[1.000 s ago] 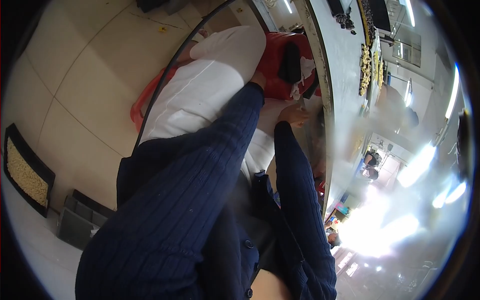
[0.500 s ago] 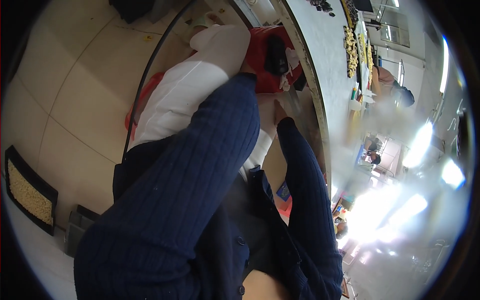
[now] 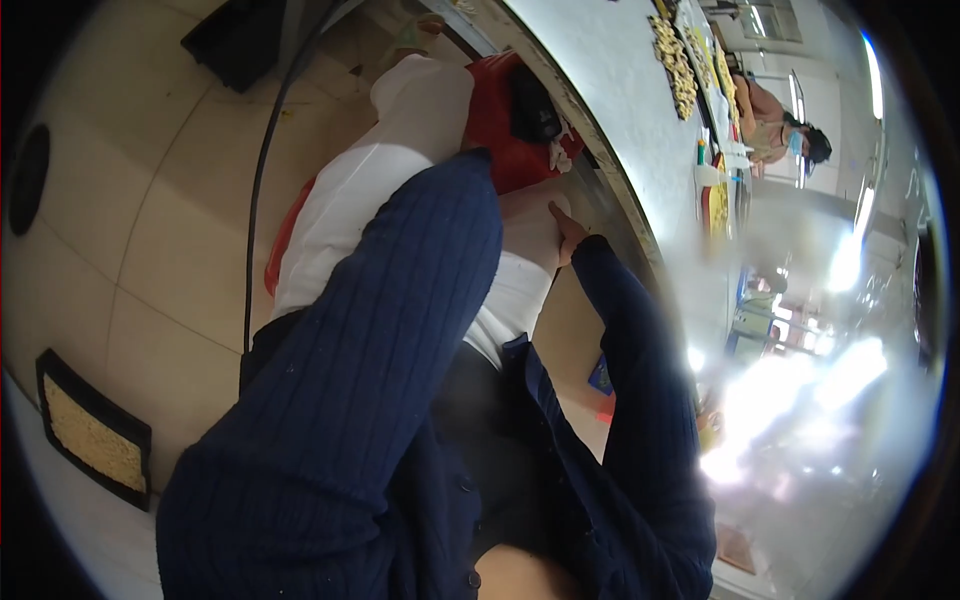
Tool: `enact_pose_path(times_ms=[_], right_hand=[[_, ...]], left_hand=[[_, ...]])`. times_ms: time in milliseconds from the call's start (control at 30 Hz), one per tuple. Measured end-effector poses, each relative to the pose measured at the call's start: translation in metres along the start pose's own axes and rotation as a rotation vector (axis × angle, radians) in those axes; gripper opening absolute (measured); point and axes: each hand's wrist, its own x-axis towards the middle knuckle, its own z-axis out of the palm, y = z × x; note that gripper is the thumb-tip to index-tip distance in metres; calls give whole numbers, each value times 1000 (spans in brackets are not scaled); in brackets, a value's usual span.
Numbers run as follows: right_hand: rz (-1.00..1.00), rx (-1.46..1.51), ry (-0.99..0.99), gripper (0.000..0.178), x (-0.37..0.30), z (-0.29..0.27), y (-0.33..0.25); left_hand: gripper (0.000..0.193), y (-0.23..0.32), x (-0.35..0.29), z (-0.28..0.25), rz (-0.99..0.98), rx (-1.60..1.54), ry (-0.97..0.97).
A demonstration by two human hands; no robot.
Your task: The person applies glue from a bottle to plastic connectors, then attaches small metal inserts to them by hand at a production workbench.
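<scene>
My right hand (image 3: 568, 234) comes out of a navy ribbed sleeve and rests at the edge of my white-trousered leg (image 3: 518, 290). Its thumb stands apart, and no object shows in it; the other fingers are partly hidden. My left sleeve (image 3: 400, 270) reaches across my lap toward the knees, and the left hand is hidden beyond its cuff. Just past that cuff is a red bag-like item (image 3: 490, 120), with a black object (image 3: 535, 105) and crumpled white tissue (image 3: 562, 152) on it.
A pale worktable (image 3: 610, 110) runs along my right, bearing rows of small yellowish pieces (image 3: 674, 68). A masked person (image 3: 775, 130) works across it. A black cable (image 3: 262, 180) hangs at my left. A black tray of pale granules (image 3: 95, 432) and a dark bin (image 3: 235, 45) stand on the floor.
The view has shifted, so the table edge is tilted more. My right hand shows more fully against the leg, with its thumb apart. The person across the table is more upright in view.
</scene>
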Motion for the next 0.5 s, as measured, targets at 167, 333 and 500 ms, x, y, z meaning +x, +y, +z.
enact_pose_path(times_ms=[167,333,500], right_hand=[[-19,36,-48,81,41,-17,4],[-103,-10,19,79,142,-122,43],[-201,-320,188,71,135,-72,31]], left_hand=[[44,-22,-18,-1,1,134,-4],[43,-1,-34,-3,82,272,-40],[42,-46,-48,-20,9,410,-54]])
